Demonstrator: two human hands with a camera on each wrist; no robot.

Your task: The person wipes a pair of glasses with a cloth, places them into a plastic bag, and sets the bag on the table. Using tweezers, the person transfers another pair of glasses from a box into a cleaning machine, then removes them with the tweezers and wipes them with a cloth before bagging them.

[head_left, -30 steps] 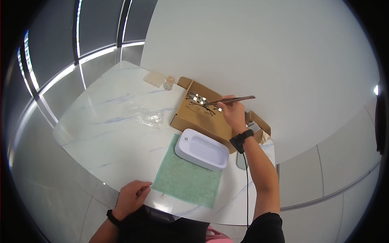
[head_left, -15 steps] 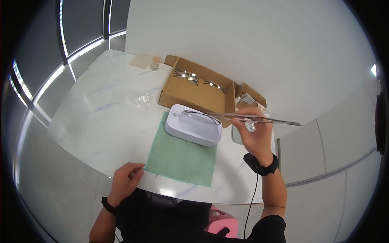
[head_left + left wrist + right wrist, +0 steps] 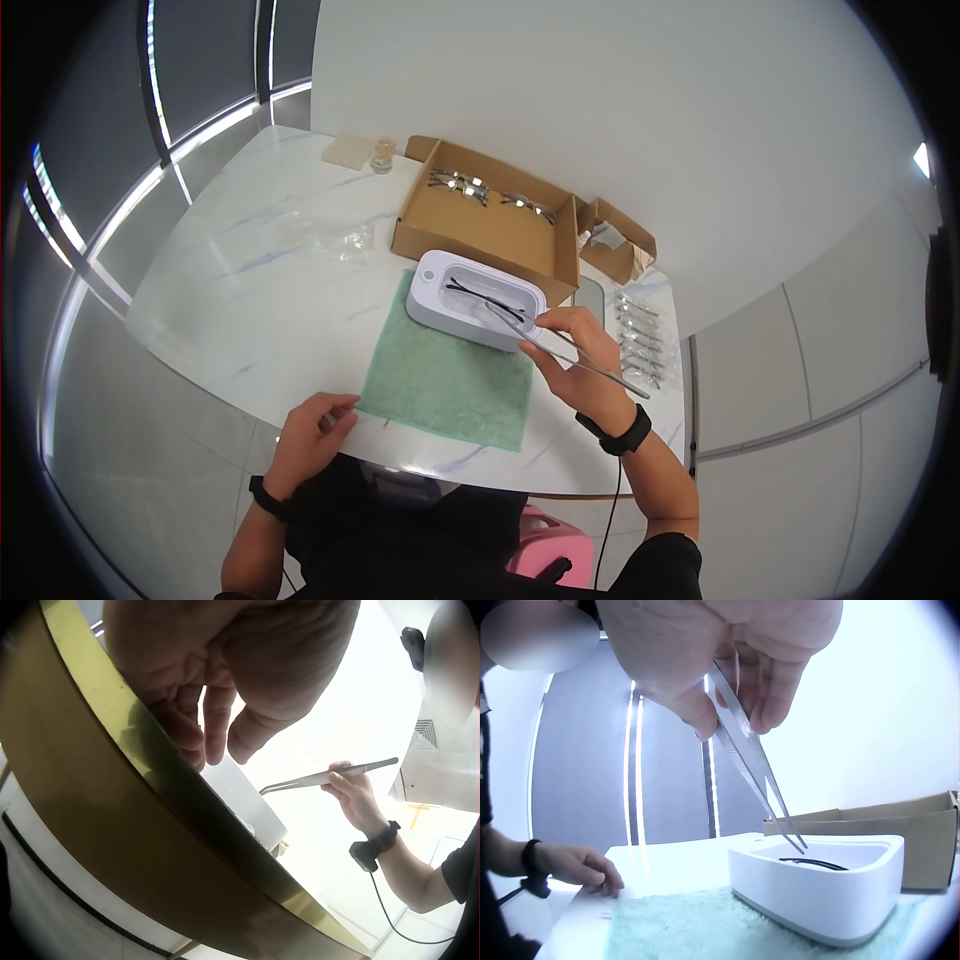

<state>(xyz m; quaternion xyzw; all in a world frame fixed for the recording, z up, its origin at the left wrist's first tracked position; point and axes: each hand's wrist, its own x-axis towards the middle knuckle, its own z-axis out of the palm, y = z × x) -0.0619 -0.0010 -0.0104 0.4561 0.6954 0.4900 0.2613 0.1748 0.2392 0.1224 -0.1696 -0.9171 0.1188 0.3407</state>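
Observation:
My right hand point(image 3: 583, 368) pinches metal tweezers point(image 3: 754, 761) between thumb and fingers, their tips over the white tub point(image 3: 440, 315). Dark-framed glasses point(image 3: 485, 298) lie inside the tub; in the right wrist view the tweezer tips stand apart beside a dark temple point(image 3: 814, 863). The tub stands on a green cloth point(image 3: 445, 390). My left hand point(image 3: 311, 439) rests at the table's front edge by the cloth's near left corner, fingers loosely bent and holding nothing.
Behind the tub is a cardboard box point(image 3: 480, 225) with several glasses point(image 3: 460, 186). A smaller box point(image 3: 620, 255) and wrapped items point(image 3: 640, 342) are at the right. A small jar point(image 3: 382, 156) and clear plastic point(image 3: 345, 241) lie to the left.
My right hand has carried glasses from the cardboard box to the tub with the tweezers. The glasses now lie in it and the tweezers have parted. My left hand stays by the cloth.

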